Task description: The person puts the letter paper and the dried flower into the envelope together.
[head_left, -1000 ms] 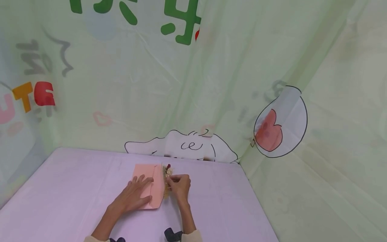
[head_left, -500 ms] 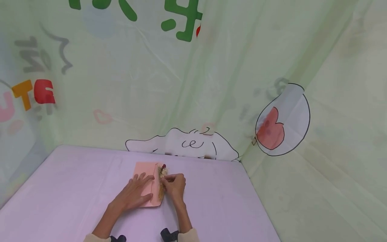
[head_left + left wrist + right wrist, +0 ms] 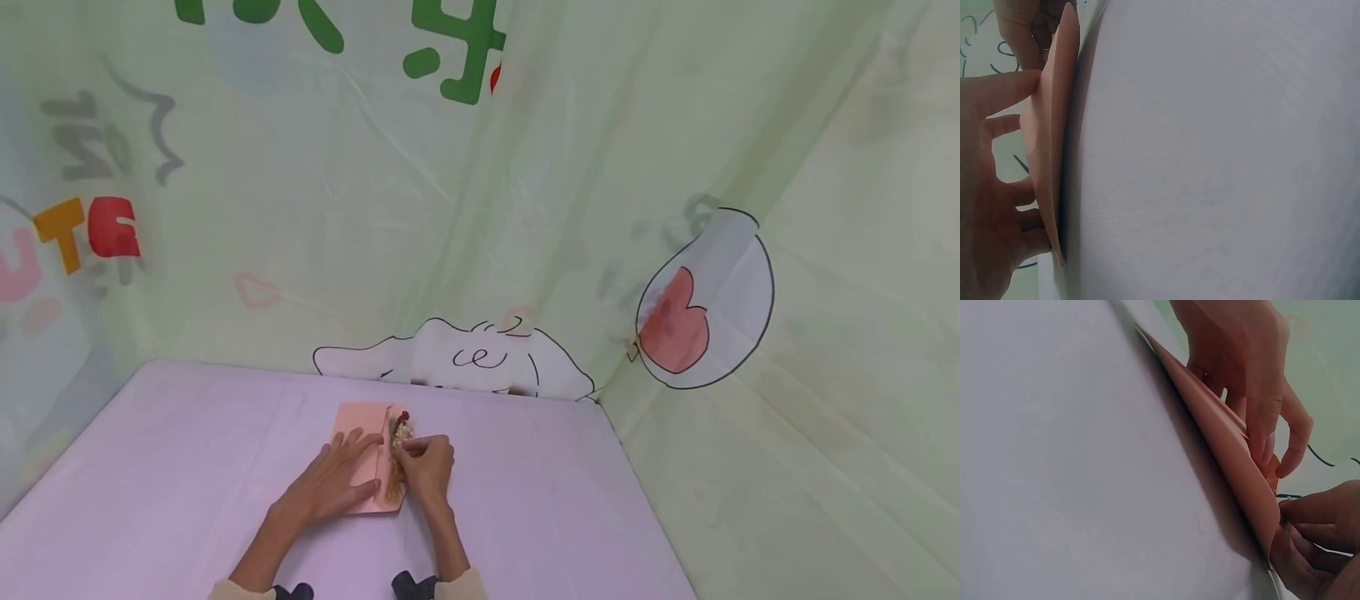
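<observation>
A pink paper envelope (image 3: 360, 415) lies on the table, a lengthwise fold line dividing off its right strip. Spread over its left part, my left hand (image 3: 330, 479) presses it with thumb and fingertips. My right hand (image 3: 429, 468) pinches a small dried-flower bunch (image 3: 402, 429), with dark red and cream heads and straw-coloured stems, along that right strip. The left wrist view shows the envelope (image 3: 1044, 125) edge-on under the left hand (image 3: 991, 206). In the right wrist view, the right hand (image 3: 1322, 540) pinches at the envelope's edge; the bunch is mostly hidden there.
A pale lilac cloth covers the table (image 3: 187, 467). Behind it hangs a light green curtain (image 3: 337, 208) printed with letters and drawings; it continues along the sides. Dark wrist mounts (image 3: 414, 586) sit by the sleeves.
My right hand has moved left with the dried-flower bunch, from just beyond the envelope's right edge onto its right strip. The left hand has stayed pressed on the envelope.
</observation>
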`<action>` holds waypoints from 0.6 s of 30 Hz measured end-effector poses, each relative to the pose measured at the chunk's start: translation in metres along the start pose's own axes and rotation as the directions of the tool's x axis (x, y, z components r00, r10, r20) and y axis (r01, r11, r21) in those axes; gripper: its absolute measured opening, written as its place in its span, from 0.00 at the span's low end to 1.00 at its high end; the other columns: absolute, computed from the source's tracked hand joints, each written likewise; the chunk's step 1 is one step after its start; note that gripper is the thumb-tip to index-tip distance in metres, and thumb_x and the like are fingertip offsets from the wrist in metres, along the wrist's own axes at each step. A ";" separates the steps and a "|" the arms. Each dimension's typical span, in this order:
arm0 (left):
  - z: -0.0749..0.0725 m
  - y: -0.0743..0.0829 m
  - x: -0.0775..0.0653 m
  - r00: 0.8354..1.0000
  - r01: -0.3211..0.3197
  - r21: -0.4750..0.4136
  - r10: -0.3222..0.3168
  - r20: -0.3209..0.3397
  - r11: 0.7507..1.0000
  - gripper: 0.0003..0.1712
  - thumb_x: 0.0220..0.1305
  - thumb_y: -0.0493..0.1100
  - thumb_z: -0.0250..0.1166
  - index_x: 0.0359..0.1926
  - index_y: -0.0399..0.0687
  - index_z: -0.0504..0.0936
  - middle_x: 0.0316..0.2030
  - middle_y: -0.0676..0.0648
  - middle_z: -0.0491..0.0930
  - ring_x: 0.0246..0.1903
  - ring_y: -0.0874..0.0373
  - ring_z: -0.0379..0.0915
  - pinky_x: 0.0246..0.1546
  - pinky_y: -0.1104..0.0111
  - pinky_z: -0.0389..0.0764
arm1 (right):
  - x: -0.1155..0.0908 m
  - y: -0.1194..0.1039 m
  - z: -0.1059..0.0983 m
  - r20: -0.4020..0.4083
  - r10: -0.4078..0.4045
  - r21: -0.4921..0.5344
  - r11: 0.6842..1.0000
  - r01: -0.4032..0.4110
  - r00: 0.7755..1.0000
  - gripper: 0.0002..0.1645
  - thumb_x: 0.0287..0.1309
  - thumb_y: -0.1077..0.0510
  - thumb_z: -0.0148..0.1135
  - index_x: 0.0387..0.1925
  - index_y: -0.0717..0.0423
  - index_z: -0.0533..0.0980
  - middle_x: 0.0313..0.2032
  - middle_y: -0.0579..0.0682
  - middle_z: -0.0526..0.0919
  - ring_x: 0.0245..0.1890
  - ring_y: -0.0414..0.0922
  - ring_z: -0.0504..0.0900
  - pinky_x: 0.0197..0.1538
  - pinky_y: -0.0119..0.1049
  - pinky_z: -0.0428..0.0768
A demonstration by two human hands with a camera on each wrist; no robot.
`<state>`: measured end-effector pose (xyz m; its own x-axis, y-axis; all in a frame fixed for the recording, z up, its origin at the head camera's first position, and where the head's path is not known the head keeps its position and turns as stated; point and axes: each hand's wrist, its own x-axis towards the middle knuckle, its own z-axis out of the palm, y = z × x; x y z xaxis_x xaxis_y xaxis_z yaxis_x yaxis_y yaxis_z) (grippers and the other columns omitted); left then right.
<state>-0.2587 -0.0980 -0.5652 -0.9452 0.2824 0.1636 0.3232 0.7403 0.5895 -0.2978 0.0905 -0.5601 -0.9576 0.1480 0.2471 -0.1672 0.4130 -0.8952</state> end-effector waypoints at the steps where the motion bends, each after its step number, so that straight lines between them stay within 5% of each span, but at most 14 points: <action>1: 0.000 0.000 0.000 1.000 0.000 0.000 0.000 -0.002 1.000 0.39 0.74 0.61 0.66 0.79 0.54 0.71 0.81 0.28 0.63 0.80 0.18 0.54 0.79 0.27 0.57 | 0.000 -0.001 0.001 0.007 0.009 0.002 1.000 -0.009 1.000 0.02 0.55 0.70 0.79 0.31 0.67 0.90 0.22 0.56 0.90 0.13 0.34 0.81 0.18 0.28 0.81; 7: 0.000 -0.001 0.001 1.000 0.003 0.004 -0.003 -0.003 1.000 0.39 0.74 0.61 0.66 0.79 0.57 0.71 0.81 0.27 0.63 0.80 0.18 0.53 0.80 0.27 0.58 | -0.003 -0.007 0.008 0.026 0.030 -0.009 1.000 -0.029 0.999 0.03 0.54 0.71 0.80 0.30 0.66 0.91 0.22 0.56 0.91 0.14 0.33 0.79 0.18 0.27 0.81; 18: 0.004 -0.008 0.003 0.999 -0.026 -0.003 0.026 -0.035 1.000 0.38 0.74 0.60 0.67 0.79 0.58 0.71 0.81 0.27 0.64 0.80 0.18 0.55 0.78 0.26 0.60 | -0.003 -0.004 0.023 0.023 -0.072 -0.011 0.997 0.072 0.997 0.03 0.52 0.68 0.79 0.26 0.65 0.90 0.18 0.54 0.89 0.13 0.30 0.79 0.18 0.26 0.79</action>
<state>-0.2642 -0.1001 -0.5723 -0.9376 0.2797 0.2067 0.3475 0.7309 0.5874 -0.3000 0.0678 -0.5661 -0.9482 0.0970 0.3024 -0.2335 0.4325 -0.8709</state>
